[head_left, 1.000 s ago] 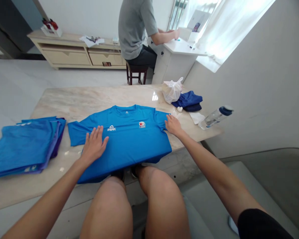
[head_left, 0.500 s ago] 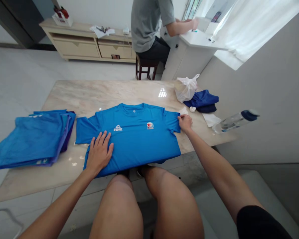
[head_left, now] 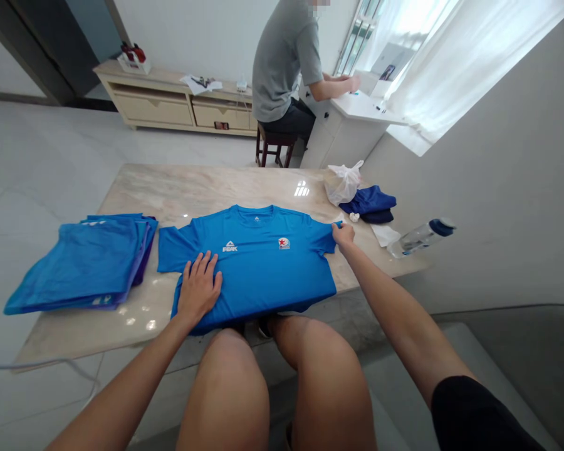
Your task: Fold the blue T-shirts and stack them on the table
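A blue T-shirt lies spread face up on the marble-topped table, its collar at the far side and its lower part hanging over the near edge. White lettering and a small round badge show on its chest. My left hand rests flat on the shirt below the left-hand sleeve, fingers stretched out. At the other sleeve, my right hand pinches the cuff between thumb and fingers, the sleeve tip slightly raised. Left of the shirt sits a stack of folded blue and purple clothes.
At the table's right end are a white plastic bag, dark blue cloth, a crumpled tissue and a clear bottle with a blue lid. Beyond, a person in grey sits on a stool at a white cabinet.
The camera view has shifted slightly. My right hand has lifted the sleeve's cuff a little and still pinches it. The left hand stays flat on the shirt.
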Demonstrator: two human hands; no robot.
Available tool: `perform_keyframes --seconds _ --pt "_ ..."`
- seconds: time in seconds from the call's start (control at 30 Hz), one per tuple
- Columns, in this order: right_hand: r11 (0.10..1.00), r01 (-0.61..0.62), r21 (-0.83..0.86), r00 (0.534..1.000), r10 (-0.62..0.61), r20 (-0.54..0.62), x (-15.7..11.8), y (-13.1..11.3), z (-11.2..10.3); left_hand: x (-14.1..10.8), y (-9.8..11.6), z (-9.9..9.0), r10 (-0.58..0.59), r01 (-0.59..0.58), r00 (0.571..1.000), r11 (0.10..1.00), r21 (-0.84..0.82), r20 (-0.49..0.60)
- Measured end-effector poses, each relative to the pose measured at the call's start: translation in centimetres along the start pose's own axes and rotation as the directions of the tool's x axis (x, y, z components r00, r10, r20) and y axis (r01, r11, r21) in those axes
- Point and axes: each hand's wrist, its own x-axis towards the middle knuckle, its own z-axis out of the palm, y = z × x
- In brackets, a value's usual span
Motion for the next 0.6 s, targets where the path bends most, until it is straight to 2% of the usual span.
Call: perform_keyframes --seconds 0.07,0.13,0.23,0.3,0.37,0.4,0.5,0.53,0.6 --pt "0.997 0.027 -0.075 0.999 -0.026 0.019 -0.6 -1.5 -0.6 0.0 0.1 -0.1 -0.004 0.004 1.0 1.0 -0.011 -0.001" --pt "0.967 0.132 -0.218 0.99 -0.116 0.086 -1.4 -3.3 -1.1 0.0 0.1 -0.1 -0.009 0.009 1.0 1.0 -0.025 0.007" --pt "0.854 0.332 -0.402 0.937 -0.25 0.243 -2.6 -6.2 -1.0 0.0 0.2 -0.1 -0.014 0.014 1.0 1.0 -0.027 0.016" --pt "0.827 0.395 -0.401 0.913 -0.302 0.275 -3.4 -8.1 -0.5 0.0 0.2 -0.1 -0.015 0.015 1.0 1.0 -0.018 0.018" --pt "0.849 0.442 -0.289 0.886 -0.363 0.288 -4.1 -9.8 0.2 0.0 0.2 -0.1 -0.013 0.013 1.0 1.0 -0.014 0.016" --pt "0.867 0.467 -0.176 0.862 -0.402 0.309 -4.3 -10.5 0.5 0.0 0.2 -0.1 -0.012 0.012 1.0 1.0 -0.016 0.014" --pt "0.852 0.439 0.285 0.782 -0.518 0.346 -4.1 -11.9 1.1 0.0 0.3 -0.1 -0.012 0.012 1.0 1.0 -0.024 0.008" --pt "0.824 0.395 0.406 0.783 -0.533 0.319 -3.7 -12.0 1.1 0.0 0.3 -0.1 -0.013 0.014 1.0 1.0 -0.028 0.008" --pt "0.782 0.323 0.533 0.837 -0.499 0.225 -2.7 -11.6 0.8 0.0 0.4 -0.2 -0.015 0.016 1.0 0.999 -0.037 0.012"
